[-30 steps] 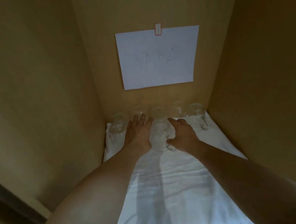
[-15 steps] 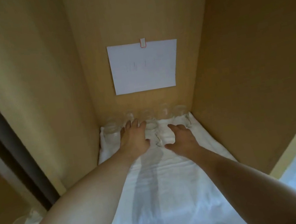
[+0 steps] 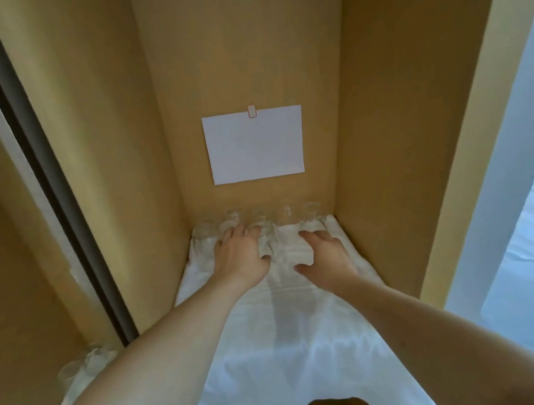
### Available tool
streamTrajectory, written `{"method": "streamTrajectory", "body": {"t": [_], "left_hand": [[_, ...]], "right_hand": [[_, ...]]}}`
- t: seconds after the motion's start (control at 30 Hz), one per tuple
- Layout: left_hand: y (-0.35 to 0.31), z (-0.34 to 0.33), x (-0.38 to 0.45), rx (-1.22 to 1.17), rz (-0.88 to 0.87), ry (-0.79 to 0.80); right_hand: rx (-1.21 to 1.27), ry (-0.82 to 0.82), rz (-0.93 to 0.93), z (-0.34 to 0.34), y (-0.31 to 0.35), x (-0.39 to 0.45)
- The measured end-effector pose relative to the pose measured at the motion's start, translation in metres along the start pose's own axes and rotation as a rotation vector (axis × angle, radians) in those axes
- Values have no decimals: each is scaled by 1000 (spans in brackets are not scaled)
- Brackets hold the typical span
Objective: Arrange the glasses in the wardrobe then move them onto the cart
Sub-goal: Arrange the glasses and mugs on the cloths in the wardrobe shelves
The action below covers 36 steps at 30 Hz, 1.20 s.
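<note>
So at this point both your hands were deep in the light wooden wardrobe (image 3: 401, 113), down on the white cloth (image 3: 286, 338) covering the shelf. Your left hand (image 3: 241, 258) had its grip around the clear glass mug (image 3: 269, 241) sitting one step forward of the others. The thumb was on the near side and the fingers reached over toward the back row; a second before, that mug sat between both hands, with your right one curled against it. Your right hand (image 3: 327, 255) had since let go and slid off to the side, resting on the cloth with fingers loosely spread, grip wide and holding nothing.

The row of clear glasses (image 3: 257, 219) stood just past your fingertips, lined up against the back wall under the white sheet of paper (image 3: 255, 145) clipped there. A few more clear glasses (image 3: 82, 365) sat in the next compartment, far off your left elbow, kinda blurry.

My read: you were still in the arranging part, nudging that last front mug into line one-handed. No cart showed anywhere, so the moving step hadn't started.
</note>
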State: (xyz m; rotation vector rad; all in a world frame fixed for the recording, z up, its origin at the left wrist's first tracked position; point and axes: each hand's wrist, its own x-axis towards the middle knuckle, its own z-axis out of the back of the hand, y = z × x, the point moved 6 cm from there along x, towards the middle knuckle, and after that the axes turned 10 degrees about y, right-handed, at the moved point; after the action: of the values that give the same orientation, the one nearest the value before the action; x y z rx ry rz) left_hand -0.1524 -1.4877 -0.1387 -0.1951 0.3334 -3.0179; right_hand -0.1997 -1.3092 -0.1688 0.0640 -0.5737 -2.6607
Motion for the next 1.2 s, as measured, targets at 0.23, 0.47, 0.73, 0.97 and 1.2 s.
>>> {"method": "streamTrajectory", "body": {"t": [0.23, 0.47, 0.73, 0.97, 1.2], "left_hand": [[10, 3, -72, -5, 90, -20], [44, 13, -141, -28, 177, -43], [90, 18, -209, 48, 179, 18], [189, 32, -278, 45, 272, 55], [287, 48, -329, 21, 369, 70]], "right_hand": [[8, 48, 94, -13, 28, -44], [-26, 111, 174, -34, 77, -78], [30, 154, 238, -85, 148, -99], [9, 225, 274, -151, 239, -130], [-3, 265, 263, -199, 314, -154]]}}
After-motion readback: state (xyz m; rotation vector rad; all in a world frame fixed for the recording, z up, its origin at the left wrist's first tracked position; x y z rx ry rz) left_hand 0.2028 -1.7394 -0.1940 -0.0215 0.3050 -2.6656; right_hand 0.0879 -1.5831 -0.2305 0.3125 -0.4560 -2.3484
